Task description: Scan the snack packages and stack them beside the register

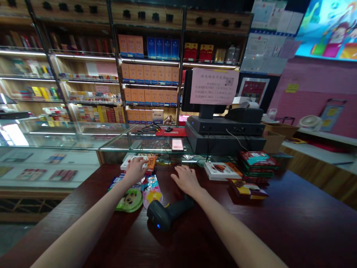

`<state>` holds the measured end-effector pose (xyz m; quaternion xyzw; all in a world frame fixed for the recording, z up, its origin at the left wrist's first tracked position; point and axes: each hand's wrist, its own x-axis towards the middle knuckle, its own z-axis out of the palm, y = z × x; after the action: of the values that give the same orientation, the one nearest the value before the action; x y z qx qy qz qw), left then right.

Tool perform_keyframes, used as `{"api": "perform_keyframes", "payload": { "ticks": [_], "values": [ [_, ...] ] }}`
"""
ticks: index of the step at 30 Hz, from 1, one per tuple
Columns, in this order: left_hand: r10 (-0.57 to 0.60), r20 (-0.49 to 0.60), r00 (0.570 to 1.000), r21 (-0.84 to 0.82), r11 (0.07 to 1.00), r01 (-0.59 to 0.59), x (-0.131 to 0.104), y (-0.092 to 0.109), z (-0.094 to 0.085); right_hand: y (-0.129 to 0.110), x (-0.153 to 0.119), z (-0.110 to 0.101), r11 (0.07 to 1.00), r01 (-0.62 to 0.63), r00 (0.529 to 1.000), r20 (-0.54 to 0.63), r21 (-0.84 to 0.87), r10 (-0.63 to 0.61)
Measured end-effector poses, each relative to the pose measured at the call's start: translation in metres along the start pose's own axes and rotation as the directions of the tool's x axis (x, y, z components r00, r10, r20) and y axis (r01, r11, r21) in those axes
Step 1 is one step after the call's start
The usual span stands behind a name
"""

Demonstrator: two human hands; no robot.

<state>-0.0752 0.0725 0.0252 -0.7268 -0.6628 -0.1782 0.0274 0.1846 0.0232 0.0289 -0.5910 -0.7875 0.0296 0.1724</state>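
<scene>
My left hand (135, 168) rests on a small stack of orange and white boxes (151, 160), fingers apart. Just in front of it lie green round packets (129, 201) and a pink and yellow packet (153, 192). With fingers spread over the dark tabletop, my right hand (186, 178) holds nothing. A black barcode scanner (160, 216), its blue light lit, lies between my forearms. To the right of that hand are white and orange boxes (220, 171).
Yellow and brown packets (248, 189) and a red and green pile (258, 163) sit farther right. Behind stand a glass counter (117, 143), a black register base (223, 143) and a monitor with a pink sign (213, 86). Shelves (150, 86) hold boxes.
</scene>
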Motion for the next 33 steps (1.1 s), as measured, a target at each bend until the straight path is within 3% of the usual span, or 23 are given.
{"api": "perform_keyframes", "payload": {
  "ticks": [14, 23, 33],
  "values": [
    [-0.216, -0.077, 0.973, 0.023, 0.976, 0.218, -0.006, -0.055, -0.009, -0.042, 0.027, 0.016, 0.986, 0.017, 0.994, 0.105, 0.167, -0.035],
    [-0.315, -0.030, 0.949, -0.001, 0.949, 0.315, -0.008, -0.072, -0.002, -0.055, 0.043, 0.030, 0.971, 0.013, 0.991, 0.128, 0.240, -0.044],
    [-0.342, -0.014, 0.940, -0.037, 0.939, 0.341, -0.009, -0.089, 0.006, -0.063, 0.052, 0.040, 0.951, -0.029, 0.986, 0.164, 0.307, -0.023]
  ]
}}
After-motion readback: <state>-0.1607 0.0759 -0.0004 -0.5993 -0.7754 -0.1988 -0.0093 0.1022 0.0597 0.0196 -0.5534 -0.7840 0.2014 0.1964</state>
